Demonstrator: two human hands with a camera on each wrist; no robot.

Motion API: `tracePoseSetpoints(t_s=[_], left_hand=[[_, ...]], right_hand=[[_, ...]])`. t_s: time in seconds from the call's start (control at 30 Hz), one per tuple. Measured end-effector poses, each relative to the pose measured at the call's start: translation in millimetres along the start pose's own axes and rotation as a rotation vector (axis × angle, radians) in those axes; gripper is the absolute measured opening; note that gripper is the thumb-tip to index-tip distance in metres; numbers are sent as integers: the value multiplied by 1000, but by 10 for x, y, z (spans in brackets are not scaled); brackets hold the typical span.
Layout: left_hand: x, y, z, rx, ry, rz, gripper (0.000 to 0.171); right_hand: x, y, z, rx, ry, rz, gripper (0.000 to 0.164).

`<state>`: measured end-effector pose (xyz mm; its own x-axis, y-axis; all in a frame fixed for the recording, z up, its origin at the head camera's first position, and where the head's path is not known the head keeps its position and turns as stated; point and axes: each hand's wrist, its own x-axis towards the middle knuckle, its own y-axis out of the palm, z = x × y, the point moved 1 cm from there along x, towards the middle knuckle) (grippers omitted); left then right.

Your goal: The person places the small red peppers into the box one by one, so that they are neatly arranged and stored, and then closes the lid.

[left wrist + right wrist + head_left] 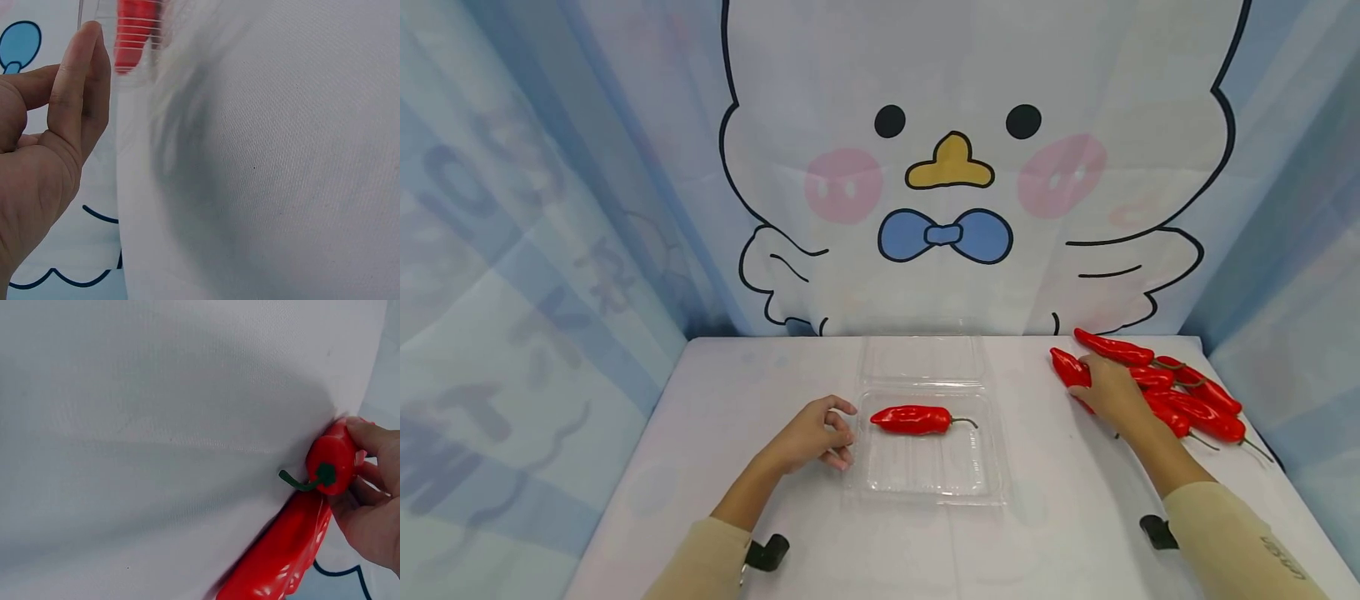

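Observation:
At the right of the head view my right hand (1111, 393) grips a red chili pepper (1064, 367) at the left side of a pile. In the right wrist view, thumb and fingers pinch this pepper's body, and its green stem (300, 482) points away from the palm. A clear plastic clamshell box (997, 467) lies with its lid folded back, mid-table. One red pepper (912, 420) rests crosswise inside, stem to the right. My left hand (814, 433) hovers by the box's left edge, fingers loosely bent and holding nothing.
Several more red peppers (1206, 412) lie heaped at the table's right, some close to its edge. White cloth covers the table (760, 367). A curtain with a cartoon bird (955, 292) hangs behind, and blue curtains (535, 333) flank both sides.

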<state>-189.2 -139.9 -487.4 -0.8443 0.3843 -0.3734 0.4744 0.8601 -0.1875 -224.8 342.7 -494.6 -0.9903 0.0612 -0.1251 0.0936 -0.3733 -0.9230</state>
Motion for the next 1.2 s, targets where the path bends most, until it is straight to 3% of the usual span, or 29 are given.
tracePoseSetpoints(t_s=[0.37,0.7,1.2], left_hand=[[5,-10,5,11,-7,-5,41],[13,-12,13,12,-13,-9,42],[6,-6,-4,11,-22,-7,41]], right_hand=[[-17,18,26,42,50,57,85],[-15,39,46,60,51,58,84],[-40,26,7,73,-51,-13,83]])
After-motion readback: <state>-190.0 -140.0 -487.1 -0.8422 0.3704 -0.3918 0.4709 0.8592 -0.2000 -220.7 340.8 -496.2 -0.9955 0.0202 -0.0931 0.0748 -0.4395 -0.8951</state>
